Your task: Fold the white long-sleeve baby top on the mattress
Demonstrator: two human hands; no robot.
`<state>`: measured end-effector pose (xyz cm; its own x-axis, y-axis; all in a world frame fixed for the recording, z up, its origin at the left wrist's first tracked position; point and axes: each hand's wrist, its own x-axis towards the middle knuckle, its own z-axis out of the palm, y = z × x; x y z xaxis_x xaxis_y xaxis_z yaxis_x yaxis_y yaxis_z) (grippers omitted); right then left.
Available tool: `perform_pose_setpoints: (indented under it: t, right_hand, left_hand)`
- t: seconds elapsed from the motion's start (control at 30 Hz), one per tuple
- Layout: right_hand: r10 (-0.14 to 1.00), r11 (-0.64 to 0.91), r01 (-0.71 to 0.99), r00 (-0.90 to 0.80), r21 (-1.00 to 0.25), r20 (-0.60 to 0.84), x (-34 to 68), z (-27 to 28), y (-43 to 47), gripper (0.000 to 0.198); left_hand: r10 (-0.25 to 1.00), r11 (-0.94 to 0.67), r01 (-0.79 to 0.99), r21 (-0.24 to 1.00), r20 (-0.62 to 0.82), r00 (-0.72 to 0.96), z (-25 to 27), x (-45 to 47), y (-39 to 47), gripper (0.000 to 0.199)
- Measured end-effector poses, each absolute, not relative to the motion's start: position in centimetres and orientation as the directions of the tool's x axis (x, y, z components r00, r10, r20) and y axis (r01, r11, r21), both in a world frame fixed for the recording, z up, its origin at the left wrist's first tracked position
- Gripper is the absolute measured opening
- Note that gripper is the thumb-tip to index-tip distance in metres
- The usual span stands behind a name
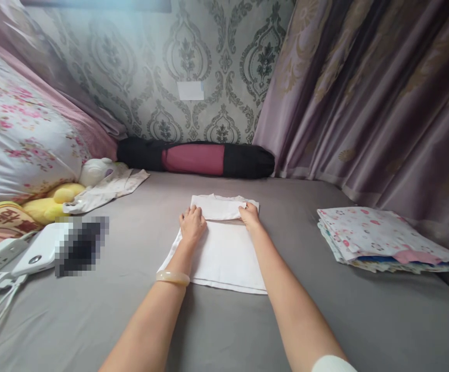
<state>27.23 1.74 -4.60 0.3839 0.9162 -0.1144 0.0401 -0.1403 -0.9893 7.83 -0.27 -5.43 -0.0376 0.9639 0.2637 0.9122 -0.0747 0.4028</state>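
Note:
A white shirt lies flat on the bed in front of me, its collar end pointing away. Across its upper part runs a folded-over strip of the same cloth, with a small gap under the strip's near edge. My right hand pinches the right end of this strip between thumb and fingers. At the strip's left end, my left hand has its fingers bent over the cloth and closed on it. A pale bangle circles my left wrist.
Grey bedding surrounds the shirt. To the right sits a stack of folded patterned cloths. On the left are a white power bank, a power strip, cables and a yellow plush toy. A black-and-maroon bag lies along the wall.

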Motion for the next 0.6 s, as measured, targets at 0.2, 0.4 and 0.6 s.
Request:
perform_pose_setpoints:
  t: [0.2,0.4,0.6]
  right_hand:
    - [0.887,-0.239,0.335,0.457,-0.912,-0.064,27.7,-3.9,0.7,0.05]
    - [0.942,-0.227,0.778,0.328,-0.586,0.071,27.2,-2.7,-0.8,0.05]
    - [0.97,-0.003,0.957,0.073,-0.29,0.231,24.5,-2.6,-1.4,0.049]
  left_hand:
    - [0.978,-0.047,0.949,0.311,0.209,-0.02,-5.5,7.9,-0.1,0.046]
    - [0.986,-0.102,0.97,0.221,0.153,0.068,-3.6,7.1,1.3,0.034]
    - [0.903,-0.389,0.908,0.155,0.257,0.343,-4.0,8.8,2.3,0.038]
